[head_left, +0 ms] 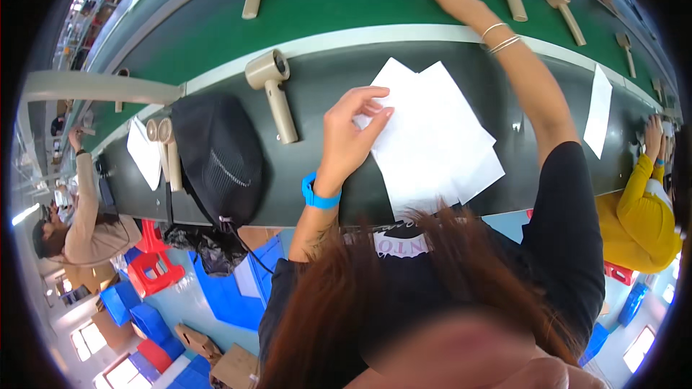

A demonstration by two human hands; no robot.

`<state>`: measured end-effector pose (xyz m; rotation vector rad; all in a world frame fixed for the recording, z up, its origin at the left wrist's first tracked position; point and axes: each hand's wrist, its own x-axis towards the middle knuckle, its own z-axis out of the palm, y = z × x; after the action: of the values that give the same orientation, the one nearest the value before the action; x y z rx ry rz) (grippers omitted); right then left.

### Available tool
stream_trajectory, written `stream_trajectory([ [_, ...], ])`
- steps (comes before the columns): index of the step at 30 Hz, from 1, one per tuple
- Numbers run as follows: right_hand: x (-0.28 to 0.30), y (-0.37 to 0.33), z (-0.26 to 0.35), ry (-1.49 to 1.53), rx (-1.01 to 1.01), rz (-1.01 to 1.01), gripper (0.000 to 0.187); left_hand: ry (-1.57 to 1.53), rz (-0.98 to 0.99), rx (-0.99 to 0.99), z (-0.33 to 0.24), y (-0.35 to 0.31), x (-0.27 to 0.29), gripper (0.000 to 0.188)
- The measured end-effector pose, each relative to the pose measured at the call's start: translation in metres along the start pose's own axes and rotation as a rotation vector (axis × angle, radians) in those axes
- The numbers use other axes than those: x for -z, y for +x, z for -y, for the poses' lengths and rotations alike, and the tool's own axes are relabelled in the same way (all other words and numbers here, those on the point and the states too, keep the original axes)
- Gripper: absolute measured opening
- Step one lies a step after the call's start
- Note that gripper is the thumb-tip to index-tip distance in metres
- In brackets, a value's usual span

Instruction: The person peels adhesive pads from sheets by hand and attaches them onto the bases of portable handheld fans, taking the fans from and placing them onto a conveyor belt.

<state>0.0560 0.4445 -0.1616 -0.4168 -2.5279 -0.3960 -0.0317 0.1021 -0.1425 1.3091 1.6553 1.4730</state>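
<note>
Lying partly under left grip, white sheets

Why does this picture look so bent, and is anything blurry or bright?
Head view: the fisheye lens bends the pale rail into an arc, and the corners go black; head view again: the white papers look bright, and a patch near the lower edge is blurred.

The handheld fans were beige, the conveyor belt green, the paper sheets plain white, the wristband bright blue, the backpack black, the worktop dark grey, the plastic stool red.
</note>
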Motion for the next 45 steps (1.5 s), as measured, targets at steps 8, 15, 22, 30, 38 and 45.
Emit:
stream_trajectory([
  [8, 0.092, -0.049, 0.083, 0.685, -0.326, 0.120, 0.020, 0.419, 0.164, -0.178, 0.008, 0.001, 0.001, 0.068],
  [15, 0.133, -0.110, 0.170, 0.799, -0.575, 0.245, 0.015, 0.617, 0.166, -0.311, 0.013, 0.000, -0.015, 0.086],
  [22, 0.121, -0.118, 0.182, 0.657, -0.530, 0.113, 0.013, 0.665, 0.150, -0.307, 0.014, -0.004, -0.016, 0.085],
  [30, 0.126, -0.109, 0.180, 0.668, -0.639, 0.247, 0.007, 0.711, 0.143, -0.326, 0.013, -0.006, -0.019, 0.089],
  [38, 0.124, -0.103, 0.169, 0.707, -0.557, 0.278, 0.006, 0.747, 0.169, -0.267, 0.007, -0.001, -0.018, 0.089],
  [45, 0.135, -0.080, 0.093, 0.955, -0.562, 0.142, 0.013, 0.805, 0.185, -0.215, 0.001, -0.005, -0.014, 0.092],
])
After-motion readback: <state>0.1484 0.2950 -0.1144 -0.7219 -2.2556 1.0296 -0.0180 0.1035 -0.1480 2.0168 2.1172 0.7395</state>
